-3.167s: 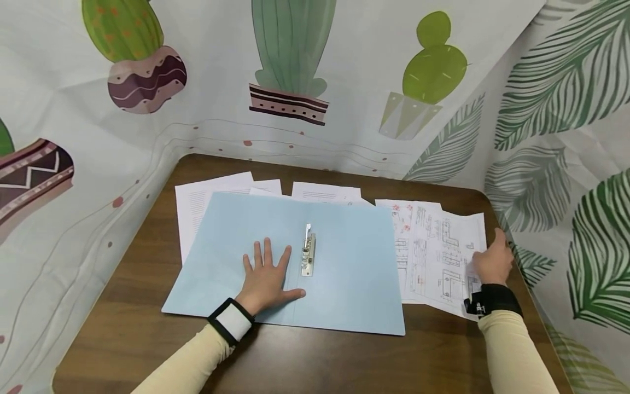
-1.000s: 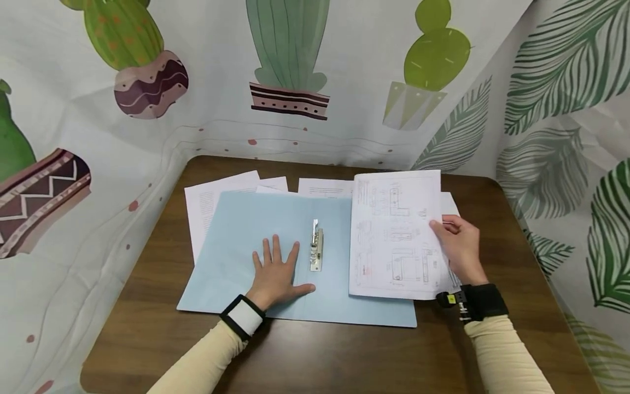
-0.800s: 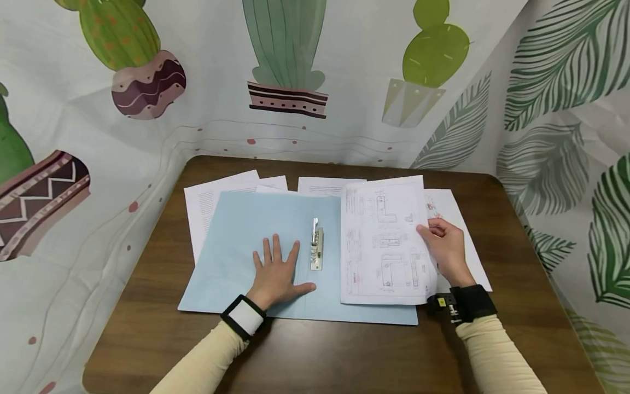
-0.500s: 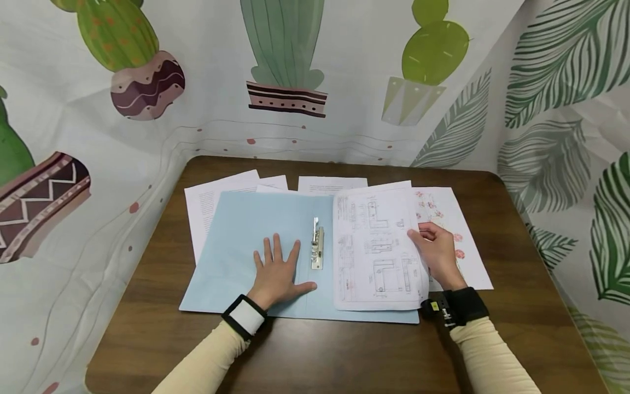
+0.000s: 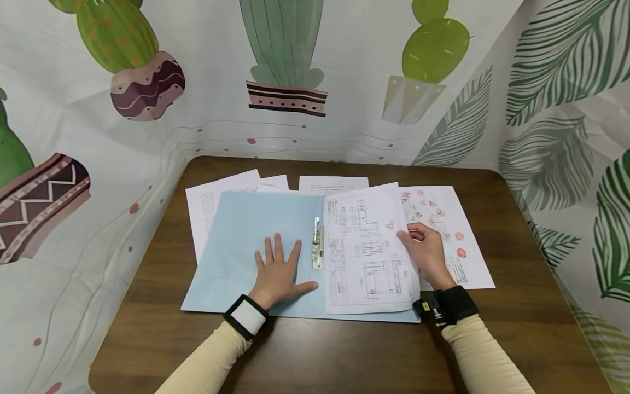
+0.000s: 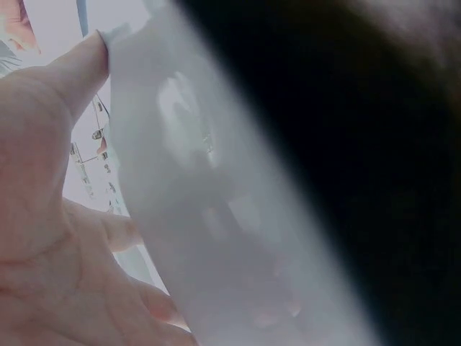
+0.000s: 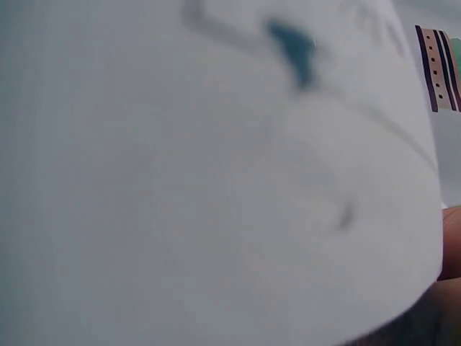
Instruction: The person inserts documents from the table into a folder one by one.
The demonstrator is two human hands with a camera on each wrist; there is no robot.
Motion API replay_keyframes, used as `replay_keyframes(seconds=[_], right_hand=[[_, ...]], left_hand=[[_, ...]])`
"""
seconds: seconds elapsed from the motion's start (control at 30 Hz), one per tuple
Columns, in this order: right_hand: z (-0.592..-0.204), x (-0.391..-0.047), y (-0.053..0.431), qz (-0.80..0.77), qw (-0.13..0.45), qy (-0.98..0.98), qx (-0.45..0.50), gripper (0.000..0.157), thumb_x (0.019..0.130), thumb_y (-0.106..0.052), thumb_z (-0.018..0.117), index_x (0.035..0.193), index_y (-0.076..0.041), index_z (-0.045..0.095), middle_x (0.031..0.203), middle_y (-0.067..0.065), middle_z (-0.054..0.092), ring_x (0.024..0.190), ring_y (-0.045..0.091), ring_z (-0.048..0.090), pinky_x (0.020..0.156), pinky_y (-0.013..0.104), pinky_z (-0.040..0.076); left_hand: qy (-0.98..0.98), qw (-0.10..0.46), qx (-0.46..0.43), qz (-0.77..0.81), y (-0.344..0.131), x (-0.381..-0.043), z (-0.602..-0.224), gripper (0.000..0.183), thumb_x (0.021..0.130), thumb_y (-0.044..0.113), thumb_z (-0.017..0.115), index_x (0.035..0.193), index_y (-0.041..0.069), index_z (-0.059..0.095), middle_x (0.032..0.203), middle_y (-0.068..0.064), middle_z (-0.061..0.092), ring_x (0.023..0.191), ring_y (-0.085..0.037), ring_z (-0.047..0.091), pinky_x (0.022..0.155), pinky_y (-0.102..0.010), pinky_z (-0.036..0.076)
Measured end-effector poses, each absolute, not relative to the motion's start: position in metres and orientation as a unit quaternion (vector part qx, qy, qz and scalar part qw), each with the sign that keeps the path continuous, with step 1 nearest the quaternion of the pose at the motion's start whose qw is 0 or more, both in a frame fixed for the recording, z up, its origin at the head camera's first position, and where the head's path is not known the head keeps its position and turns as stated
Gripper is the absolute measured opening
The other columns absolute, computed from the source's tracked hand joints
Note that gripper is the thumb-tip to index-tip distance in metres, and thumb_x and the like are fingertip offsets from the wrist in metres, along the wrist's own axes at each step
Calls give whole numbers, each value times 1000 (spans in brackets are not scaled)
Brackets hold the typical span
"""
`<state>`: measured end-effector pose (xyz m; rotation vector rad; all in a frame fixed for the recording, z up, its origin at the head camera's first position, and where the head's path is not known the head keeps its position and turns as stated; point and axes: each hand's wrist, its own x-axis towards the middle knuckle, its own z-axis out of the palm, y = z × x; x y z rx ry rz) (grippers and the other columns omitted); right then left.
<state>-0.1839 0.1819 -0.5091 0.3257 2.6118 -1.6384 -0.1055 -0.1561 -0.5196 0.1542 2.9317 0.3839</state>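
Observation:
A light blue folder (image 5: 261, 219) lies spread on the table, a metal lever clip (image 5: 318, 246) along its spine. My left hand (image 5: 275, 276) rests on the folder's left half, fingers spread. With thumb and fingers, my right hand (image 5: 427, 250) pinches the right edge of a sheet of paper (image 5: 364, 257) printed with technical drawings. That sheet covers most of the folder's right half, its left edge close to the clip. A pale, blurred surface (image 6: 194, 180) fills much of the left wrist view. Close up in the right wrist view, the paper (image 7: 216, 180) hides most of the right hand.
Another drawing sheet (image 5: 467, 257) with red marks lies right of the folder, partly behind the right hand. Several printed sheets (image 5: 202, 202) stick out behind the folder's back edge. A patterned cloth (image 5: 211, 71) hangs behind the brown wooden table (image 5: 315, 355).
My right hand has picked up the drawing sheet from the table's right side and carried it left over the folder. The red-marked sheet beneath is uncovered. My left hand stays on the folder.

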Motion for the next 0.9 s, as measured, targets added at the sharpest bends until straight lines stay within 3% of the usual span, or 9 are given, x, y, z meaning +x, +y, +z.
replay_keyframes(seconds=[0.63, 0.9], right_hand=[[-517, -178, 165, -501, 15, 858, 109, 23, 100, -21, 68, 118, -7, 71, 98, 14, 74, 74, 23, 68, 59, 28, 52], [-506, -172, 169, -409, 37, 908, 81, 43, 102, -29, 63, 137, -4, 62, 110, 20, 70, 86, 29, 69, 64, 30, 50]], left_hand=[[986, 88, 54, 130, -157, -106, -523, 113, 75, 76, 73, 160, 11, 38, 163, -38, 11, 149, -62, 6, 108, -82, 14], [986, 90, 55, 130, -158, -106, -523, 113, 75, 77, 73, 160, 11, 37, 164, -38, 11, 149, -61, 5, 109, -82, 13]])
